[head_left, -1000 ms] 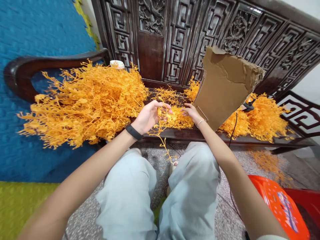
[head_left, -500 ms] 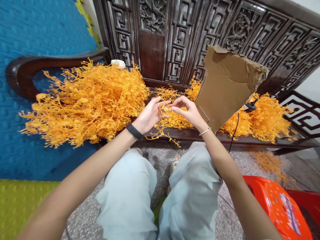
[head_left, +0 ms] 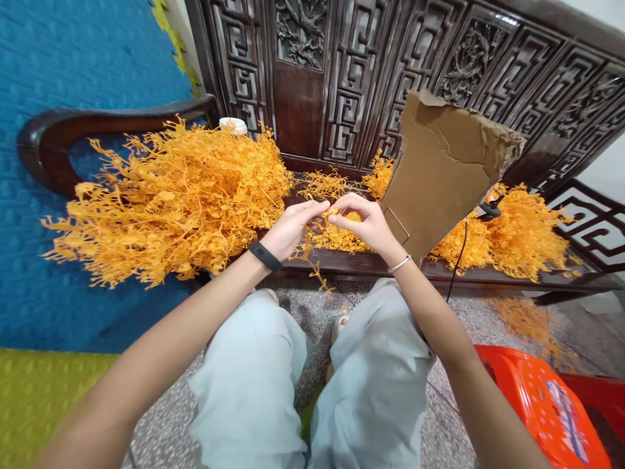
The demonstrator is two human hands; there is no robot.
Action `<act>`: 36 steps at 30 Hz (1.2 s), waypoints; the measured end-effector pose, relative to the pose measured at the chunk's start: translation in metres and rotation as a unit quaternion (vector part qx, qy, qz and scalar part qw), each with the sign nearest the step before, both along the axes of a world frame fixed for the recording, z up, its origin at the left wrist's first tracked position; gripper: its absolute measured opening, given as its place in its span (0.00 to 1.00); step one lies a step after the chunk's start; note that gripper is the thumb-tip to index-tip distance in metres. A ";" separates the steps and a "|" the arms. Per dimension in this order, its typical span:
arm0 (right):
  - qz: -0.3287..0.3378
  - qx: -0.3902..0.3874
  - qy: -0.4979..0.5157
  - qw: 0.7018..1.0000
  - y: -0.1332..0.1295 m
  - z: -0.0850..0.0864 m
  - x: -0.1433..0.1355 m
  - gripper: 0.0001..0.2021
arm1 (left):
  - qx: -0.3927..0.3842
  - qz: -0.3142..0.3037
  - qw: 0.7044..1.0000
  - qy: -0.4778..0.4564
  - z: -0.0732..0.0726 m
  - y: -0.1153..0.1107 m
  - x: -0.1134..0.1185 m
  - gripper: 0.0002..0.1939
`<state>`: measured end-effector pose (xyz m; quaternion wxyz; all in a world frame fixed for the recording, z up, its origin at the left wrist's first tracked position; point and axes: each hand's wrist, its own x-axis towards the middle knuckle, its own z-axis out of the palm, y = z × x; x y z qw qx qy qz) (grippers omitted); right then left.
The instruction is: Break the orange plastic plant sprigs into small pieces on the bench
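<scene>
My left hand (head_left: 291, 228), with a black band at the wrist, is closed around an orange plastic sprig (head_left: 315, 266) whose thin branches hang below the palm. Thumb and forefinger of my right hand (head_left: 364, 221) pinch at the sprig's upper end, close to the left fingertips; the exact spot is partly hidden. A big heap of orange branching sprigs (head_left: 180, 202) lies on the dark wooden bench to the left. Behind and beneath my hands is a smaller pile of orange pieces (head_left: 342, 241).
A cardboard sheet (head_left: 442, 169) leans upright right of my hands, with more orange sprigs (head_left: 525, 228) beyond it and a black cable (head_left: 458, 260) hanging down. A white container (head_left: 233, 126) stands behind the left heap. A red plastic stool (head_left: 541, 404) is at lower right.
The left hand has turned and closed from an open palm, its fingers curling around the sprig. My right fingers stay close by, and the hanging branches have shifted slightly left.
</scene>
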<state>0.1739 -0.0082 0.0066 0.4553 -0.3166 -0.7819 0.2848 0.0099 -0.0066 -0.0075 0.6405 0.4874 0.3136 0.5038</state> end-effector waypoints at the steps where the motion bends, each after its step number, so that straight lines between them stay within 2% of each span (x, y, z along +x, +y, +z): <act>1: 0.012 -0.031 0.017 0.999 -0.001 0.001 -0.001 0.08 | 0.002 0.001 1.000 0.007 0.001 -0.001 0.000 0.12; 4: 0.029 -0.113 0.079 0.990 -0.003 0.001 -0.003 0.06 | 0.027 0.008 0.999 0.021 0.005 -0.005 0.000 0.12; 9: 0.041 -0.165 0.137 0.976 -0.001 0.002 -0.002 0.03 | 0.064 -0.007 0.997 0.051 0.013 -0.011 0.002 0.19; 15: 0.089 -0.213 0.158 0.960 -0.001 0.002 -0.005 0.06 | 0.063 -0.085 0.994 0.028 0.014 -0.012 0.003 0.23; 21: 0.071 -0.199 0.133 0.968 -0.004 0.004 -0.003 0.09 | 0.082 -0.021 0.995 0.057 0.014 -0.013 0.001 0.19; 24: 0.083 -0.207 0.136 0.965 -0.004 0.002 -0.001 0.10 | 0.071 -0.007 0.996 0.047 0.014 -0.012 0.001 0.20; 30: 0.175 -0.245 0.164 0.940 0.000 -0.005 -0.007 0.14 | -0.023 -0.065 0.996 -0.051 0.020 -0.014 0.004 0.23; 36: 0.209 -0.232 0.157 0.937 0.002 -0.005 -0.006 0.16 | -0.039 -0.088 0.993 -0.072 0.022 -0.016 0.006 0.21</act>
